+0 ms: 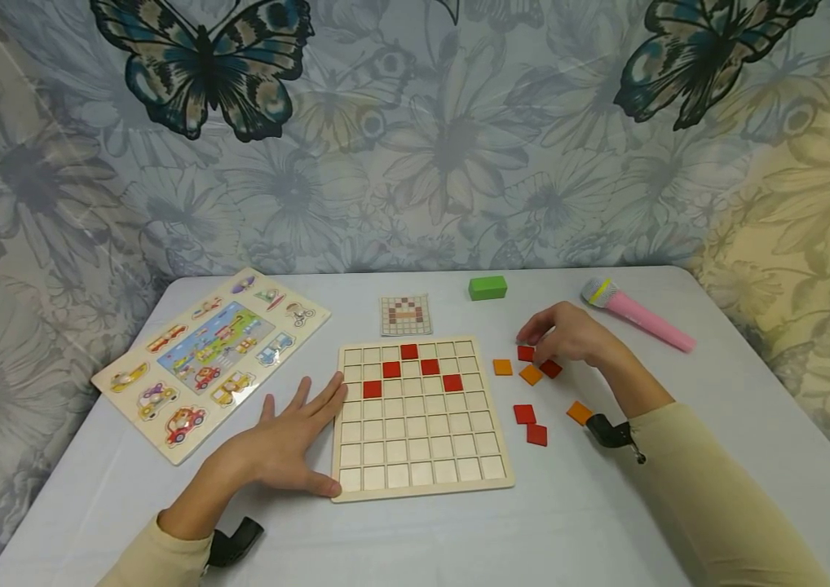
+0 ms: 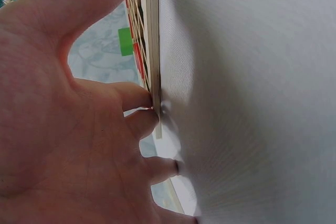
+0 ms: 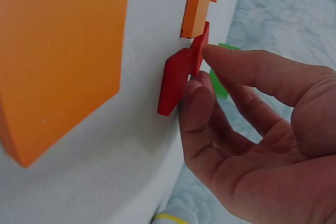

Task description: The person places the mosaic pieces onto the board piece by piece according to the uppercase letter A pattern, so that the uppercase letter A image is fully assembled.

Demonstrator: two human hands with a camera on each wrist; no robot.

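A wooden grid board (image 1: 422, 492) lies on the table with several red square tiles (image 1: 409, 351) set in its upper cells. My left hand (image 1: 286, 444) is spread along the board's left edge, thumb at the lower corner and fingertips at the side; the left wrist view shows the thumb and fingers against that edge. To the right of the board, my right hand (image 1: 569, 334) reaches down over loose tiles. Its thumb and curled fingers pinch a red tile (image 3: 198, 51), while another red tile (image 3: 176, 80) lies right beside the fingers. Nearby is an orange tile (image 3: 195, 9).
A small pattern card (image 1: 405, 315) lies behind the board, with a green block (image 1: 487, 288) to its right. At the far right is a pink toy microphone (image 1: 642, 318). A picture puzzle board (image 1: 213, 350) occupies the left side. More loose tiles (image 1: 524, 414) lie nearer the front.
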